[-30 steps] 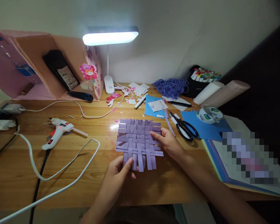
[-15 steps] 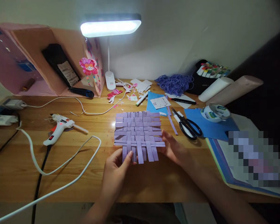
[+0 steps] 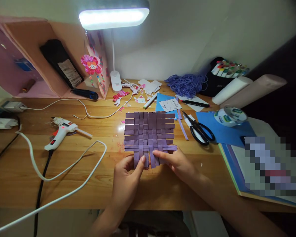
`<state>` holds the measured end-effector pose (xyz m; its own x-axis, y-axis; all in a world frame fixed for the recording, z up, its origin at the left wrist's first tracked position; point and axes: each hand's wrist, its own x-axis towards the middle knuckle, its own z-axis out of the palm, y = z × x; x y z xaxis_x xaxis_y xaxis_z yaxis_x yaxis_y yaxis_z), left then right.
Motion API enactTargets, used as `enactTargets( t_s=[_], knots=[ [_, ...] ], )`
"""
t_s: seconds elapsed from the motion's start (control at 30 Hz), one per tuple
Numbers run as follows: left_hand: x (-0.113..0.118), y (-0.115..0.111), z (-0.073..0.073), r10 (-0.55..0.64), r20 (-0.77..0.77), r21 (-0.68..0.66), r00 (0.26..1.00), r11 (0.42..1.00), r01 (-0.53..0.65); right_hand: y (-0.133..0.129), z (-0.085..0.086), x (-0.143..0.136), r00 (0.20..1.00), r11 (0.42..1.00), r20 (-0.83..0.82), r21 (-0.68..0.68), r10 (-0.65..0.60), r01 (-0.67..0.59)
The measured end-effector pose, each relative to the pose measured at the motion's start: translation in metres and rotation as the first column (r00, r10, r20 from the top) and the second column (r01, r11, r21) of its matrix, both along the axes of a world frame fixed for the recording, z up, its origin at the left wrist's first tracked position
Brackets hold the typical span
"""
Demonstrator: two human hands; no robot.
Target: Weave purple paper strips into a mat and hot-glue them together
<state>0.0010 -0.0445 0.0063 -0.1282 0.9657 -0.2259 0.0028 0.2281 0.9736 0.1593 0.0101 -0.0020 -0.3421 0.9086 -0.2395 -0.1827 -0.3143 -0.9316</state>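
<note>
A woven mat of purple paper strips (image 3: 148, 131) is held up over the front of the desk, its strip ends sticking out loose on every side. My left hand (image 3: 129, 172) pinches its lower left strips, thumb in front and fingers behind. On the lower right, my right hand (image 3: 179, 161) grips the mat, with a finger or thumb lying across the front strips and the other fingers partly hidden behind. Just right of the mat lie a loose purple strip (image 3: 183, 128) and black-handled scissors (image 3: 198, 129).
A hot glue gun (image 3: 60, 133) with its black cord and a looping white cable (image 3: 88, 184) lie at left. Behind are paper scraps (image 3: 140, 99), purple cord (image 3: 186, 85) and a lit lamp (image 3: 114, 18). Tape rolls (image 3: 229, 117) and a paper stack (image 3: 233, 174) are at right.
My right hand has closed on the mat's lower right, a digit now across its front strips. The mat has tilted, its face darker, and shifted slightly right; the view has dipped.
</note>
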Motion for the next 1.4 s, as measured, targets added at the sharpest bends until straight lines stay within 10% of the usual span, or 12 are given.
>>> enactTargets(
  t_s=[0.23, 0.33, 0.5, 0.6, 0.7, 0.8, 0.9, 0.97, 1.0, 1.07, 1.23, 1.4],
  knots=[
    [0.001, 0.002, 0.002, -0.023, 0.029, -0.025, 0.999, 0.999, 0.024, 0.0, 0.003, -0.001, 0.995, 0.991, 0.102, 0.134, -0.018, 0.004],
    [-0.004, 0.001, -0.001, -0.04, 0.109, -0.028, 0.993, 0.999, 0.044, 0.007, 0.004, 0.007, 0.927, 0.905, 0.316, 0.421, -0.201, 0.052],
    [-0.025, -0.001, 0.002, 0.111, 0.487, -0.155, 0.866, 0.987, -0.04, 0.015, 0.011, 0.035, 0.752, 0.399, 0.335, 0.911, -0.568, -0.105],
    [-0.038, 0.002, 0.009, 0.041, 0.608, -0.154, 0.793, 0.986, 0.067, 0.011, 0.016, 0.042, 0.707, 0.064, 0.385, 0.898, -0.594, -0.435],
    [-0.046, 0.005, 0.013, 0.022, 0.532, -0.162, 0.846, 0.984, 0.076, 0.008, 0.018, 0.037, 0.636, -0.114, 0.379, 0.796, -0.673, -0.594],
    [-0.047, 0.005, 0.01, 0.103, 0.447, -0.176, 0.888, 0.984, -0.026, 0.011, 0.015, 0.029, 0.59, 0.015, 0.319, 0.887, -0.742, -0.461],
    [-0.042, -0.001, 0.005, 0.229, 0.44, -0.175, 0.868, 0.97, -0.167, 0.016, 0.015, 0.024, 0.692, 0.551, 0.398, 0.834, -0.602, 0.0],
    [-0.036, -0.007, 0.002, 0.303, 0.438, -0.184, 0.846, 0.952, -0.246, 0.016, 0.016, 0.022, 0.887, 0.898, 0.378, 0.432, -0.263, 0.082],
    [-0.033, -0.01, 0.001, 0.33, 0.436, -0.193, 0.837, 0.943, -0.271, 0.015, 0.017, 0.021, 0.948, 0.974, 0.307, 0.228, -0.084, 0.012],
    [-0.026, -0.017, -0.003, 0.352, 0.431, -0.211, 0.831, 0.935, -0.287, 0.013, 0.018, 0.019, 0.976, 0.992, 0.179, 0.008, 0.125, -0.128],
    [-0.025, -0.036, -0.01, 0.239, 0.294, -0.203, 0.925, 0.962, -0.184, 0.021, 0.016, 0.016, 0.979, 0.991, 0.159, 0.004, 0.129, -0.131],
    [-0.038, -0.05, -0.002, 0.214, -0.388, 0.178, 0.897, 0.972, -0.155, 0.042, 0.003, 0.016, 0.924, 0.955, 0.249, -0.019, 0.291, -0.296]
  ],
)
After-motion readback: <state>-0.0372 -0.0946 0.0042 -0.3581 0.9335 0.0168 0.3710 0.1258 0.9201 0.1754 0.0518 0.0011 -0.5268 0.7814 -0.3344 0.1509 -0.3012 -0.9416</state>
